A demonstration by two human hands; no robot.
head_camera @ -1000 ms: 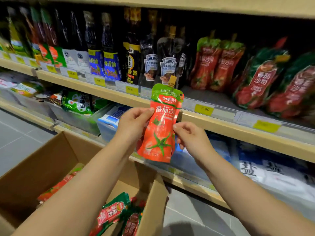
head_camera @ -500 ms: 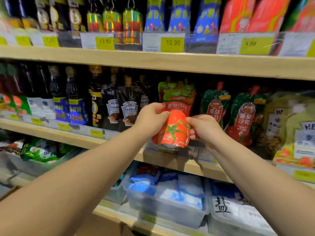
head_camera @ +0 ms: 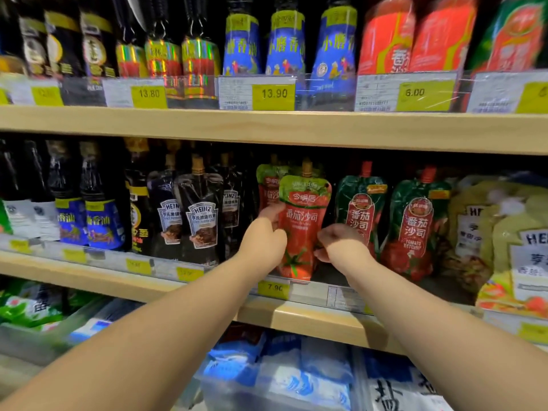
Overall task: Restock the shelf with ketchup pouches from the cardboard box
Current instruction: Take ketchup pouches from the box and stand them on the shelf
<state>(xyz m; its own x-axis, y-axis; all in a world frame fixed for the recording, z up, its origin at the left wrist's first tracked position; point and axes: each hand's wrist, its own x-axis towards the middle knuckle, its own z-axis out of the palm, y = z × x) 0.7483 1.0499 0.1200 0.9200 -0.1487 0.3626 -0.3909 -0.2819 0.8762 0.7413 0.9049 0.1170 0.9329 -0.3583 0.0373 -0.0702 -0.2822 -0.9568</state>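
Observation:
A red ketchup pouch (head_camera: 301, 223) with a green top and a gold cap stands upright on the middle shelf (head_camera: 311, 317). My left hand (head_camera: 264, 241) grips its left edge and my right hand (head_camera: 341, 243) pinches its right edge. Behind it a second pouch of the same kind (head_camera: 268, 185) stands upright, partly hidden. The cardboard box is out of view.
Black Heinz sauce pouches (head_camera: 201, 215) stand just left of the ketchup pouch. Dark green ketchup pouches (head_camera: 415, 223) lean to its right, with pale Heinz bags (head_camera: 516, 244) beyond. Bottles fill the upper shelf (head_camera: 267, 126). Blue and white salt bags (head_camera: 284, 372) lie below.
Both hands lifted the pouch from above the box up onto the middle shelf and stood it there. The view rose with it and the box dropped out of sight.

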